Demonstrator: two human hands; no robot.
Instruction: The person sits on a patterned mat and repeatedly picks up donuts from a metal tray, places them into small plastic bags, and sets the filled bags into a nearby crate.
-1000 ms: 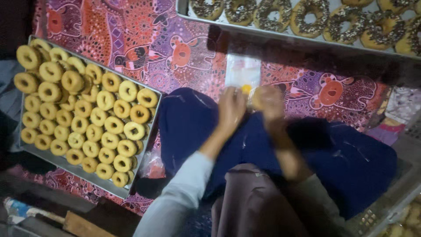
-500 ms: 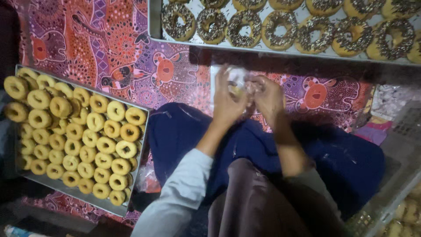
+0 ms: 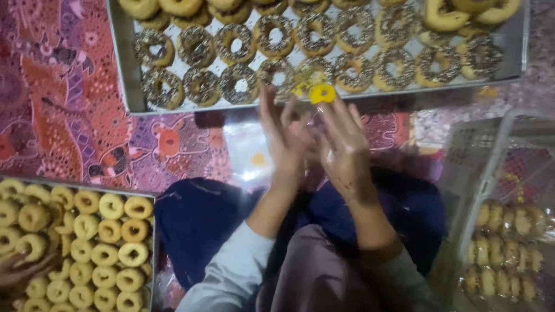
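**A:** Patterned red and purple cloth (image 3: 75,104) covers the floor, and it's pretty boxed in. Metal tray of sprinkled doughnuts (image 3: 130,92) runs across the top edge, tray of plain doughnuts (image 3: 151,231) sits bottom left, white plastic crate (image 3: 491,150) with bagged doughnuts on the right. Only open cloth is the strip between the trays, left of the hands

**B:** And the hands?

**A:** Both raised just below the top tray's near rim. Left hand (image 3: 283,138) has fingers spread and pointing up, palm facing the other one. Right hand (image 3: 347,150) is pinching a small yellow tag (image 3: 322,92) at its fingertips, right against the tray edge. Looks like a clear plastic bag (image 3: 254,156) hangs between and under them, but it's blurry. Someone else's hand (image 3: 23,268) touches the plain doughnuts at the far left
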